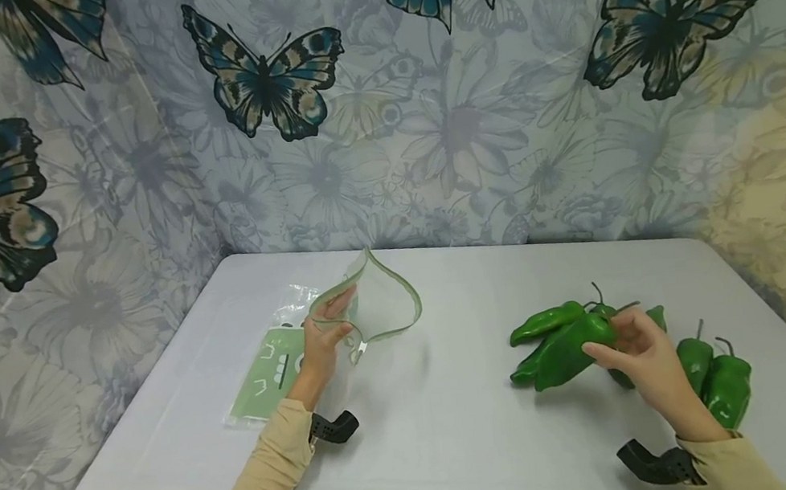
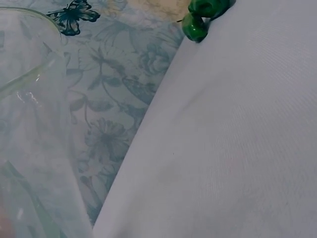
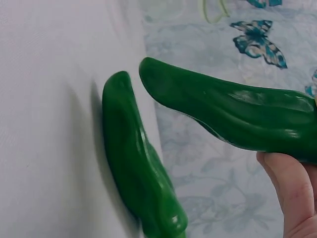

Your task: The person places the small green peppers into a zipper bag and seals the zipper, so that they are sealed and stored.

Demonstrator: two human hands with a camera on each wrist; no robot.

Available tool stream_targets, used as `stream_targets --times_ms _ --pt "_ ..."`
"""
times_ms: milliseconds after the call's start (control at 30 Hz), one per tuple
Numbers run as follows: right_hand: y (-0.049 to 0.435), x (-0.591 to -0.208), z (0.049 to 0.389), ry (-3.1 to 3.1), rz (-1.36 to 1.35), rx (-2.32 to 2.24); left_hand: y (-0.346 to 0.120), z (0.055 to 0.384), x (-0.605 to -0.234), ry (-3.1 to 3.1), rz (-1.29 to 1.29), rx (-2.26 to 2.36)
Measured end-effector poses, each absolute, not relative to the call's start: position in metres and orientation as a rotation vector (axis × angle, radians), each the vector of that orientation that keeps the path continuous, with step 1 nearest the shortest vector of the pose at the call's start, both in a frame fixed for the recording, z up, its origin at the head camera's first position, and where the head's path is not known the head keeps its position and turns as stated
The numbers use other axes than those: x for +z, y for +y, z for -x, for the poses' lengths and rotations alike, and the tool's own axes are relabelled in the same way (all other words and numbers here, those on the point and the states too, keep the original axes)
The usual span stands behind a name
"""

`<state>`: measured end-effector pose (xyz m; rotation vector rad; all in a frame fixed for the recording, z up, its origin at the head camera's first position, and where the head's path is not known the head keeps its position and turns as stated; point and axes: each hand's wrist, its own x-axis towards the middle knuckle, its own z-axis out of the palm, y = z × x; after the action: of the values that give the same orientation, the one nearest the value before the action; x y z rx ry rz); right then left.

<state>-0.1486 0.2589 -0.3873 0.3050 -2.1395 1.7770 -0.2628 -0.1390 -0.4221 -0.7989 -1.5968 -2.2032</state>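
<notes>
In the head view my left hand (image 1: 323, 346) grips a clear plastic bag with a green rim (image 1: 417, 300), its mouth spread wide above the table. The left wrist view shows the bag's see-through side (image 2: 37, 129) close up. On the right, my right hand (image 1: 649, 357) pinches a glossy green pepper (image 1: 571, 352) near its stem end, lifted over other peppers. In the right wrist view the held pepper (image 3: 233, 111) points leftward above the thumb, and another green pepper (image 3: 133, 153) lies on the table beside it.
More green peppers (image 1: 546, 321) lie behind the held one, and a pair (image 1: 728, 391) sits right of my right hand. A flat green packet (image 1: 269, 372) in clear wrap lies under my left forearm side. The white table (image 1: 475, 454) meets a butterfly-print backdrop (image 1: 460, 132).
</notes>
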Motion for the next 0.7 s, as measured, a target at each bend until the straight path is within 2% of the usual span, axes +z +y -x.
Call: stream_targets --times_ms 233,400,433,500,633,700 --pt "0.256 -0.385 0.152 -2.083 -0.349 1.783 -0.139 0.265 -0.422 -1.577 0.844 -2.224" --pt "0.286 -0.434 0.182 -2.086 -0.376 1.728 -0.139 0.266 -0.421 -1.531 0.831 -2.24" --pt "0.284 -0.433 0.183 -2.079 -0.373 1.724 -0.139 0.266 -0.42 -1.53 0.835 -2.235" --pt "0.273 -0.422 0.181 -2.078 -0.348 1.705 -0.14 0.266 -0.42 -1.526 0.847 -2.229" --pt "0.235 -0.375 0.162 -2.003 -0.408 1.705 -0.142 0.267 -0.42 -1.536 0.854 -2.217" --pt "0.23 -0.371 0.163 -1.965 -0.457 1.711 -0.142 0.268 -0.42 -1.55 0.856 -2.201"
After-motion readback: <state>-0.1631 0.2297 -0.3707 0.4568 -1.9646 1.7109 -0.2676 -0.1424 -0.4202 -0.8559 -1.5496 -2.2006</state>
